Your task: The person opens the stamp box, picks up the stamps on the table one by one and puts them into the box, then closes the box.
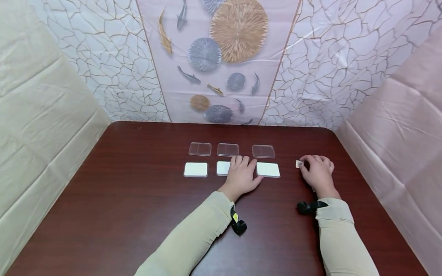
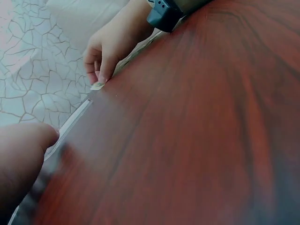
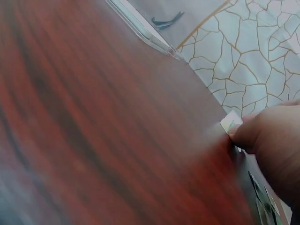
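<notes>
My right hand (image 1: 318,174) pinches a small pale slip (image 1: 299,164) with a faint mark on it, at the right side of the table. In the right wrist view the slip (image 3: 230,123) stands out past the thumb tip. My left hand (image 1: 240,177) lies with fingers spread between two flat white rectangles in clear cases; it partly covers the middle white case (image 1: 222,168), and its thumb and a finger reach the edge of the right white case (image 1: 268,170). A third white case (image 1: 195,169) lies to the left.
Behind the white cases, three clear, flat plastic covers (image 1: 228,149) lie in a row. Several dark and pale pieces (image 3: 263,199) lie beneath the right hand. The brown table (image 1: 114,199) ends at a patterned cloth (image 1: 127,76).
</notes>
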A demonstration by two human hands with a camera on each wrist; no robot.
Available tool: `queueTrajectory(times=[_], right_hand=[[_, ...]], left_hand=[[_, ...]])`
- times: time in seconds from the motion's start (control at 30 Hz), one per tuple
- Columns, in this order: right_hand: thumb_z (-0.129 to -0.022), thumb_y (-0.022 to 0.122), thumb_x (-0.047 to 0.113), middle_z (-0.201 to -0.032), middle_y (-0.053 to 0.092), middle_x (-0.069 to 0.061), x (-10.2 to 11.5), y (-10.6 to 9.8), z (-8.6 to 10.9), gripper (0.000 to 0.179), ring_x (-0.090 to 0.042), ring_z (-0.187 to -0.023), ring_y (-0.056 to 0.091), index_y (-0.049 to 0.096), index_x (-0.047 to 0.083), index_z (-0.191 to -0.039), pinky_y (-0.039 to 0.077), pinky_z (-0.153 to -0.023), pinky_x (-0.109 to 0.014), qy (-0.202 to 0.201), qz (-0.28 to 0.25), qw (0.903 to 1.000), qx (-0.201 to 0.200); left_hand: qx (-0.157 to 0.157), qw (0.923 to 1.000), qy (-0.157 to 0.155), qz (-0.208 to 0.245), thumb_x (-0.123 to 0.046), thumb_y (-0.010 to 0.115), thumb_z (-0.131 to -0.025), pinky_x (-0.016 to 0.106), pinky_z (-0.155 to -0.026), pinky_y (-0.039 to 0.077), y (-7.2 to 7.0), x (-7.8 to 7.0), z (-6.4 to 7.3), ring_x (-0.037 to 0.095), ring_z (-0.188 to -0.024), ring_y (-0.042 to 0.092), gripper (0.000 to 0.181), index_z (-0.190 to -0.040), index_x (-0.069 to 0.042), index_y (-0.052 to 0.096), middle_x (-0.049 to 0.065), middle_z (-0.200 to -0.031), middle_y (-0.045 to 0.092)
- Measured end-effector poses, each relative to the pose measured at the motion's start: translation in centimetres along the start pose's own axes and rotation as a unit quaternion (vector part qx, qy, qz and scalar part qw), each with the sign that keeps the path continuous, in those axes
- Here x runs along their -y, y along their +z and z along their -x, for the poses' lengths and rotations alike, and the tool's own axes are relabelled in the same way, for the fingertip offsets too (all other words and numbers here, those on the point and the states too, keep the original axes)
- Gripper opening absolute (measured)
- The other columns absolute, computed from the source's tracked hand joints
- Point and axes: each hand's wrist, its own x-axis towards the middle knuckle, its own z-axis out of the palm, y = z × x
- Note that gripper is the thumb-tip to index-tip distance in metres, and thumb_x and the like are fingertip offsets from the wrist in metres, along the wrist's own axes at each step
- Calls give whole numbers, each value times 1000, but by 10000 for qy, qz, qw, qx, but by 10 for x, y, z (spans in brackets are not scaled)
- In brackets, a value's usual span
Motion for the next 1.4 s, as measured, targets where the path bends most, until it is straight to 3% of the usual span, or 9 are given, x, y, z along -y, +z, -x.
queueTrajectory(times=[0.13,0.33,0.47,0.67,1.0,1.2,1.4], right_hand=[[-97,65,14,-108,69,-23,7,5,-1,12,-47,-118,44,67,6,-106,12,-109,-67,-90,-263,9992,-282],[-95,67,8,-98,70,-20,22,15,-4,8,-41,-108,51,68,5,-102,18,-108,-62,-355,-1033,9915,-700],[-94,69,8,-94,68,-18,37,24,-5,9,-37,-104,51,69,5,-103,21,-108,-59,-491,-1564,9846,-607],[-93,71,10,-88,68,-13,63,38,-4,9,-29,-98,51,72,6,-101,22,-105,-54,-721,-1900,9785,-354],[-90,74,13,-80,72,-7,91,48,-4,8,-29,-95,49,78,9,-96,17,-106,-59,-1042,-1605,9815,-77],[-91,73,16,-88,74,-6,96,48,-5,11,-31,-98,49,79,12,-100,16,-107,-62,-1218,-1028,9872,63],[-92,73,19,-86,72,-4,98,48,-5,9,-32,-97,48,77,14,-99,18,-105,-64,-1480,-615,9871,16]], left_hand=[[57,9999,-105,90,-68,48,-94,48,-108,27,5,0,-1,25,-116,41,64,-142,-26,55,3,-124,51],[25,9993,-281,225,-69,50,-93,50,-110,25,7,1,0,25,-117,41,59,-134,-28,59,2,-122,50],[-11,9992,-288,262,-69,51,-92,50,-112,24,7,2,0,25,-118,41,59,-133,-28,59,2,-123,51],[50,9993,-276,241,-68,51,-93,50,-110,25,5,2,0,25,-116,42,59,-135,-28,60,2,-122,51],[51,9991,-276,309,-68,52,-93,49,-110,25,2,-2,-1,25,-117,41,58,-135,-29,60,2,-122,50],[50,9988,-306,374,-67,52,-93,49,-110,24,2,-3,-1,25,-117,41,57,-136,-29,61,2,-123,50],[31,9984,-333,460,-66,54,-93,49,-110,24,2,-3,-1,25,-116,41,56,-134,-29,62,2,-122,50]])
